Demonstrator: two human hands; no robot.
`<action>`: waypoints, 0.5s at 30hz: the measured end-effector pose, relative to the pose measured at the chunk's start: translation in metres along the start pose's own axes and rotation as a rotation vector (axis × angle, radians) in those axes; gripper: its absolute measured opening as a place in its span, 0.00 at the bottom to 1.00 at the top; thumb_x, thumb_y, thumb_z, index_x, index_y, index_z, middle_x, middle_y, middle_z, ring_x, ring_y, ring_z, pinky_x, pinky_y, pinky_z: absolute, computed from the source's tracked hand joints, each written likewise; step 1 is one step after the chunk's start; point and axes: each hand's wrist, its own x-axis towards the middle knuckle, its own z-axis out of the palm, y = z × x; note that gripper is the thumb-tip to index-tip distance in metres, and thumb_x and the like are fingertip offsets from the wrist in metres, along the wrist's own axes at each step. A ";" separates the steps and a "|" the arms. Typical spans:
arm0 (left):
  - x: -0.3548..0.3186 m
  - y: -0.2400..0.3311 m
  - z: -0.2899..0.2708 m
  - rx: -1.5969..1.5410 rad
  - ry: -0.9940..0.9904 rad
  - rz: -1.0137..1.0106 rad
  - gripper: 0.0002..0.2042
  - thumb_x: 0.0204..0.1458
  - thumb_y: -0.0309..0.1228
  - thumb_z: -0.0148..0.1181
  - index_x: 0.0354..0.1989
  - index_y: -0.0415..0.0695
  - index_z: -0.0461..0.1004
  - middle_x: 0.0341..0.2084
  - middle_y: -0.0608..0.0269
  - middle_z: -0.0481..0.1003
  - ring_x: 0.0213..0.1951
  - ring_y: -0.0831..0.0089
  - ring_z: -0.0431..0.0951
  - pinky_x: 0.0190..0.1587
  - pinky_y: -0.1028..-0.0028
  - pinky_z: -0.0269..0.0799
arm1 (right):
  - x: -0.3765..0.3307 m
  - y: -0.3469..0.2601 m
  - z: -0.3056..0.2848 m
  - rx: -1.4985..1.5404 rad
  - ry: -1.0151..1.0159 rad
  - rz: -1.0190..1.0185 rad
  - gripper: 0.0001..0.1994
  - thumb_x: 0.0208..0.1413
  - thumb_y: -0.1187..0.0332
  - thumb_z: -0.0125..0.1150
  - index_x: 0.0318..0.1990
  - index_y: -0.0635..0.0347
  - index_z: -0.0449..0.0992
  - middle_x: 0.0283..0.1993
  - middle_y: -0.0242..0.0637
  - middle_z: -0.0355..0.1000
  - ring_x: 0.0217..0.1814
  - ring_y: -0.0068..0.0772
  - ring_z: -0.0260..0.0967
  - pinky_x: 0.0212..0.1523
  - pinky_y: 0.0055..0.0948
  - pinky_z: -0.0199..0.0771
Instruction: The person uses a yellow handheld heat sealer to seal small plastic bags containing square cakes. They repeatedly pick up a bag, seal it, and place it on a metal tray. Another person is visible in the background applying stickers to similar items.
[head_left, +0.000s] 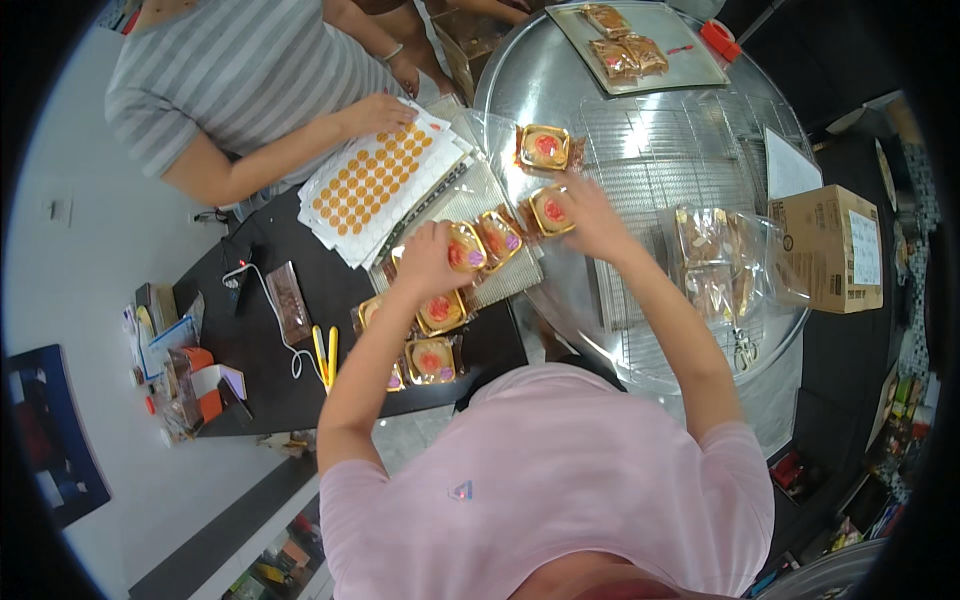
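Wrapped mooncakes in gold trays, each with a red mark on top, lie in a group on the left of the dark table and the mesh tray. My left hand (pixel 430 262) is closed on the edge of one wrapped mooncake (pixel 465 247); its fingertips are partly hidden. Beside it sits another mooncake (pixel 500 236) with a purple sticker. Over the round metal table, my right hand (pixel 592 215) grips the side of a mooncake (pixel 549 211). Farther off lies one more mooncake (pixel 545 147). Below my left hand are a mooncake (pixel 440 312) and another mooncake (pixel 431 360).
A person in a striped shirt (pixel 260 70) rests a hand on sheets of orange round stickers (pixel 370 180). Wire racks (pixel 650 150) cover the round table (pixel 560 60). At right stand a clear bag of packets (pixel 710 260) and a cardboard box (pixel 825 250). Yellow-handled scissors (pixel 326 355) lie left.
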 end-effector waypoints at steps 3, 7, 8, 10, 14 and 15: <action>0.012 0.022 0.018 0.033 0.015 -0.062 0.39 0.28 0.44 0.70 0.51 0.39 0.62 0.43 0.51 0.67 0.48 0.55 0.67 0.50 0.60 0.63 | 0.034 0.002 0.033 -0.244 -0.250 -0.106 0.38 0.38 0.62 0.69 0.61 0.53 0.61 0.57 0.44 0.62 0.62 0.45 0.56 0.66 0.51 0.46; 0.014 0.032 0.032 0.154 0.047 -0.047 0.45 0.28 0.45 0.72 0.58 0.42 0.57 0.43 0.54 0.66 0.48 0.58 0.66 0.51 0.61 0.58 | 0.049 0.008 0.040 -0.052 -0.289 0.012 0.41 0.37 0.57 0.68 0.62 0.53 0.59 0.51 0.41 0.64 0.58 0.43 0.59 0.61 0.50 0.51; 0.013 0.031 0.032 0.180 0.037 -0.035 0.46 0.28 0.45 0.72 0.60 0.42 0.56 0.43 0.53 0.66 0.47 0.57 0.66 0.51 0.60 0.58 | 0.056 0.012 0.042 -0.036 -0.208 0.091 0.42 0.37 0.55 0.69 0.63 0.53 0.59 0.51 0.41 0.63 0.57 0.42 0.59 0.59 0.49 0.52; 0.013 0.033 0.037 0.192 0.006 -0.025 0.48 0.28 0.44 0.72 0.61 0.44 0.55 0.42 0.53 0.66 0.46 0.57 0.66 0.51 0.60 0.58 | 0.069 0.010 0.035 0.002 -0.056 0.254 0.44 0.36 0.51 0.69 0.63 0.54 0.58 0.51 0.42 0.63 0.56 0.41 0.60 0.56 0.47 0.53; 0.026 0.033 0.037 0.135 -0.049 -0.025 0.49 0.26 0.41 0.72 0.63 0.46 0.53 0.42 0.53 0.65 0.46 0.56 0.66 0.51 0.60 0.58 | 0.103 0.026 0.050 -0.116 0.028 0.172 0.48 0.34 0.47 0.70 0.65 0.52 0.55 0.51 0.42 0.62 0.54 0.41 0.59 0.54 0.48 0.54; 0.029 0.033 0.035 0.112 -0.061 -0.032 0.49 0.26 0.40 0.72 0.63 0.46 0.53 0.42 0.53 0.65 0.47 0.56 0.66 0.51 0.60 0.58 | 0.107 0.030 0.054 -0.149 0.092 0.105 0.48 0.34 0.45 0.70 0.65 0.51 0.55 0.51 0.42 0.62 0.53 0.41 0.59 0.54 0.48 0.54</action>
